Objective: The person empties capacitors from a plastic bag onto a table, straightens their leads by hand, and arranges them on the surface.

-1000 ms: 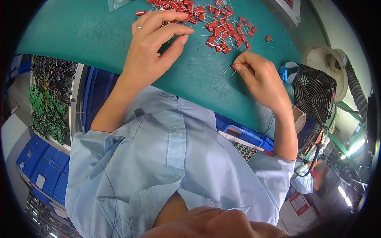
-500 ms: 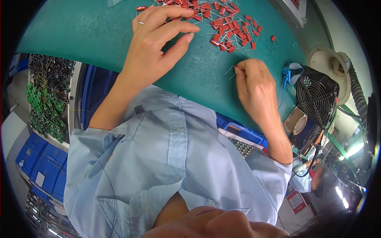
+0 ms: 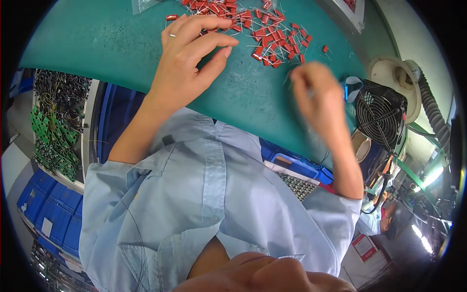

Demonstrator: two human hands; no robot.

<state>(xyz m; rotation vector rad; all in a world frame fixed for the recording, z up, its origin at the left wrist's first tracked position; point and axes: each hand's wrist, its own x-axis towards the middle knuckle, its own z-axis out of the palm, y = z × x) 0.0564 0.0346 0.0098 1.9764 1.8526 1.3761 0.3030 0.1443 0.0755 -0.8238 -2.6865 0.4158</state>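
Observation:
Many small red capacitors (image 3: 275, 39) with thin wire leads lie in a loose pile on the green mat (image 3: 121, 53). My left hand (image 3: 187, 58) is open at the pile's left edge, fingers apart and slightly curled, with nothing visible between thumb and index finger. A single capacitor (image 3: 171, 17) lies just beyond its knuckles. My right hand (image 3: 321, 92), blurred by motion, is below the pile's right side. Its thumb and fingers are pinched on a red capacitor, mostly hidden, with faint leads at the fingertips. Another capacitor (image 3: 325, 49) lies apart on the right.
A black fan (image 3: 382, 117) and a blue clip (image 3: 346, 92) stand at the mat's right side. Green circuit boards (image 3: 53, 141) fill a rack on the left, above blue bins (image 3: 51, 199). A clear plastic bag (image 3: 143, 6) lies at the far edge. Another person (image 3: 374, 219) is at lower right.
My right hand has moved slightly up and right and is now blurred; the leads at its fingertips show less clearly. My left hand keeps nearly the same pose. The whole view has shifted a little.

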